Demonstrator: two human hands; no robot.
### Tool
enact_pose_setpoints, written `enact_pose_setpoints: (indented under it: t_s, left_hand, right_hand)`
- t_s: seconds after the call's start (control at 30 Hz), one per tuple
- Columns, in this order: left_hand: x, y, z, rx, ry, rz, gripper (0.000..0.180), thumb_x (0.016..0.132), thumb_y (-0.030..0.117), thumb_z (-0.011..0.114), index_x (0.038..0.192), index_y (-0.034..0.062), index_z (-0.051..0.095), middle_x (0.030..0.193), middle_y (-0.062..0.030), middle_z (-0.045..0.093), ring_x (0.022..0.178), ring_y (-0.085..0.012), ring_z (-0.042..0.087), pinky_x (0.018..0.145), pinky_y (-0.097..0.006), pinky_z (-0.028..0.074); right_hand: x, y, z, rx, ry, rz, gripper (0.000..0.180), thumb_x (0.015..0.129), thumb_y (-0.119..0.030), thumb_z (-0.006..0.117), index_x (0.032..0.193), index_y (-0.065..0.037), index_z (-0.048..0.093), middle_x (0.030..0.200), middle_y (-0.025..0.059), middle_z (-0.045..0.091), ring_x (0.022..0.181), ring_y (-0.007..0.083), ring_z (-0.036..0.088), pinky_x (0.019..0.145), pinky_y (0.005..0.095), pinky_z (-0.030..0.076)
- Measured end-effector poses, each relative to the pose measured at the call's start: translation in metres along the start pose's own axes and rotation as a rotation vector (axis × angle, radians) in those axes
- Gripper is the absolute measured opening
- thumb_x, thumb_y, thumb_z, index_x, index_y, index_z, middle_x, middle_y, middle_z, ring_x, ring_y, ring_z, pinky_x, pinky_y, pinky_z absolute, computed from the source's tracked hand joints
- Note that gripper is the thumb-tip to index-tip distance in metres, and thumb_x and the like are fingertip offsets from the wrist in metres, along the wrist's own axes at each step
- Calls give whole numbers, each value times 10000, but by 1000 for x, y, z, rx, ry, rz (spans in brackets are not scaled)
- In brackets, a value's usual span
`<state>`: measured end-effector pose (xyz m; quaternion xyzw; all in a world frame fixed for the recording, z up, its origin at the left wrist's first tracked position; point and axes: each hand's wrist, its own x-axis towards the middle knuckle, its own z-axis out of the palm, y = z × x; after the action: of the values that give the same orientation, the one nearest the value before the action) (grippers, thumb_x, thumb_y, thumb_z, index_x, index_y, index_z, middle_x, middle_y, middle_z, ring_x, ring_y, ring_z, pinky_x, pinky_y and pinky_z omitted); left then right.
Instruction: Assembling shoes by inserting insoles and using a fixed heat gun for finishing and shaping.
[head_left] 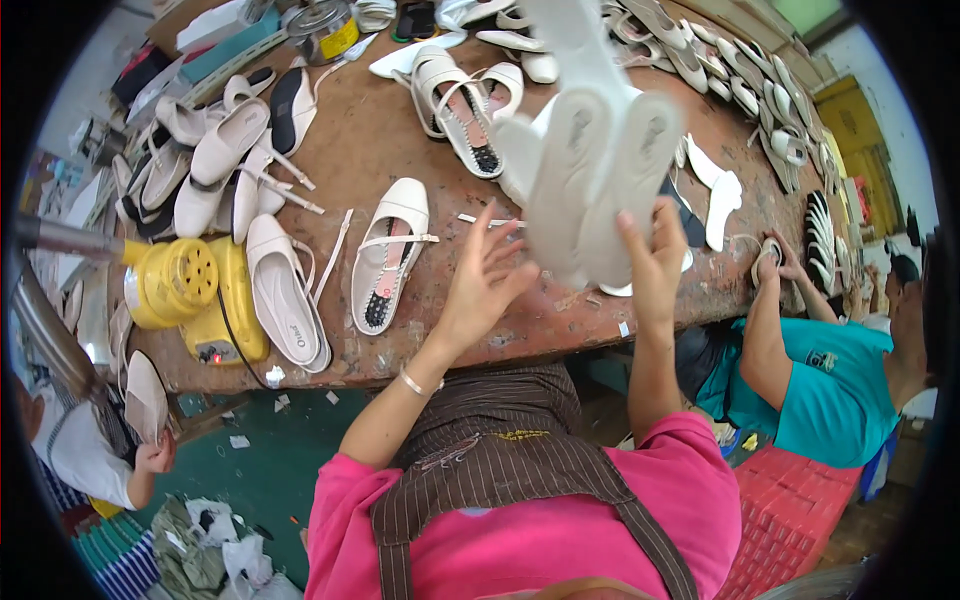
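My right hand [655, 258] grips a pair of pale grey shoe insoles [572, 190] near their lower ends, thumb in front. They are raised over the table edge, slightly blurred. To their left, my left hand [488, 275] is open, its fingers spread and nothing in them. A blurred white piece [580, 45] shows above the insoles; I cannot tell what it is. Left of my left hand lies a cream strapped shoe [393, 255] with its patterned inside showing. Further left rests a cream shoe [285, 290] with an insole in it.
A yellow blower [180, 290] stands at the table's left edge. Cream shoes [225, 145] are heaped behind it, and more shoes [740, 75] line the far right. A tin [325, 32] sits at the back. Co-workers handle shoes on both sides, one in a teal shirt [820, 390].
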<state>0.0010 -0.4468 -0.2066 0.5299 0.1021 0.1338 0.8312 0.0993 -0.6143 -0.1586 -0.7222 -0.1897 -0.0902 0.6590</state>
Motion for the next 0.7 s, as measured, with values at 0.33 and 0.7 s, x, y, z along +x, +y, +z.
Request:
enact_pose_setpoints:
  t_s: [0.33, 0.7]
  left_hand:
    - [51, -19, 27, -135, -198, -199, 309, 821, 127, 717, 1071, -32, 631, 999, -58, 666, 867, -110, 615, 765, -263, 499]
    - [127, -98, 43, 517, -203, 109, 502, 853, 306, 672, 1152, -76, 544, 1010, -192, 651, 890, -248, 644, 783, -359, 512]
  right_hand:
    - [-28, 18, -51, 987, -221, 847, 117, 956, -131, 466, 1014, -33, 490, 707, 8, 444, 550, 77, 369, 520, 233, 335]
    - [-38, -37, -94, 998, -339, 330, 315, 801, -83, 631, 1024, -61, 410, 977, 86, 580, 906, 186, 606, 837, 351, 463]
